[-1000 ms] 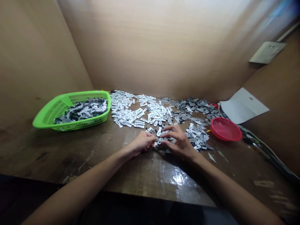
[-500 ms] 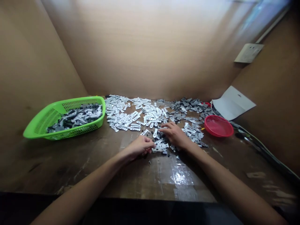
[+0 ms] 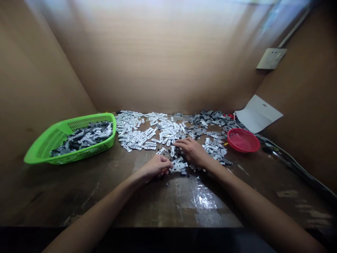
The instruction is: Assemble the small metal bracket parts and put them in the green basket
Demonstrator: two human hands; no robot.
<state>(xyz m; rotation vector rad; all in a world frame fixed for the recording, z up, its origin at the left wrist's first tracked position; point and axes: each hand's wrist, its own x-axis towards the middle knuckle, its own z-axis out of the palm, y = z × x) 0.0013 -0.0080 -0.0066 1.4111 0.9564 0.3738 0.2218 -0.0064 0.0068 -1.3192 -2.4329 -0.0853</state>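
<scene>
My left hand (image 3: 155, 166) rests on the brown table (image 3: 79, 182), fingers curled on a small silver metal piece (image 3: 177, 169) at its fingertips. My right hand (image 3: 191, 150) lies palm down just beyond it, fingers reaching left into loose silver and dark parts. Whether it grips one is hidden under the fingers. A wide spread of white-silver metal strips (image 3: 142, 131) covers the table behind both hands. A darker grey heap (image 3: 210, 121) lies to the back right.
A green plastic basket (image 3: 47, 140) with assembled dark and silver parts stands at the left. A shallow red bowl (image 3: 243, 140) sits at the right, with a white sheet (image 3: 258, 114) and cables (image 3: 289, 160) behind it. Cardboard walls enclose the table.
My right hand has left the left hand and reached back and left into the loose parts. The left hand stays on its piece. The view has shifted slightly.
</scene>
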